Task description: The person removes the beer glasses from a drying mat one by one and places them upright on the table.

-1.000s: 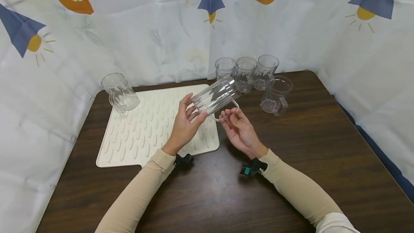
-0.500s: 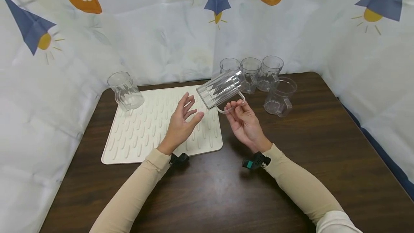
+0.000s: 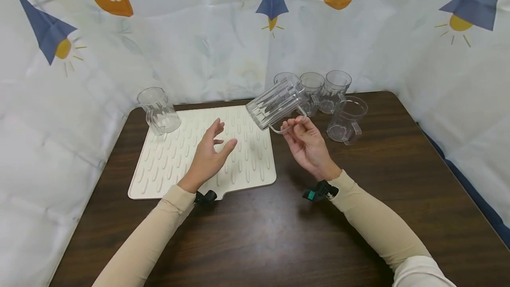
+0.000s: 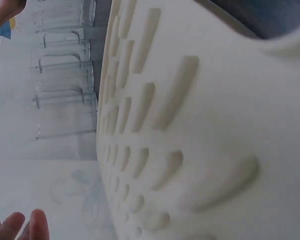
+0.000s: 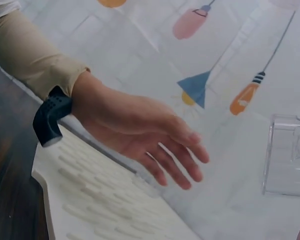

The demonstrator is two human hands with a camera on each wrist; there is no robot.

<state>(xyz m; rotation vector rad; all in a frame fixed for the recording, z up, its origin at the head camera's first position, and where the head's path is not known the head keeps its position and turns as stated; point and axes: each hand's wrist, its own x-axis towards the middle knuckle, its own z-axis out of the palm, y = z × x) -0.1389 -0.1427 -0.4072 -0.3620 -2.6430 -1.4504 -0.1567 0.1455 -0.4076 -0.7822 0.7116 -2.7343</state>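
Observation:
My right hand [image 3: 308, 145] pinches the handle of a clear mug [image 3: 275, 103], holding it tilted in the air near the drying mat's right edge. In the right wrist view, part of this mug [image 5: 287, 155] shows at the right border. My left hand [image 3: 205, 158] hovers over the cream drying mat [image 3: 159, 167], fingers spread and thumb apart, holding nothing. It also appears whole in the right wrist view, where the left hand [image 5: 145, 132] is apart from the mug. Another clear mug [image 3: 161, 112] stands at the mat's back left corner.
To the right stands a clear mug [image 3: 344, 121] with its handle toward me. Behind it, three more mugs line the back edge, the middle mug [image 3: 312, 85] among them, partly hidden by the held one. A white printed curtain [image 3: 223, 48] surrounds the dark wooden table [image 3: 259, 242].
My left hand has let go of the mug and moved left and down, away from it. My right hand has kept its hold on the handle and shifted slightly right and up.

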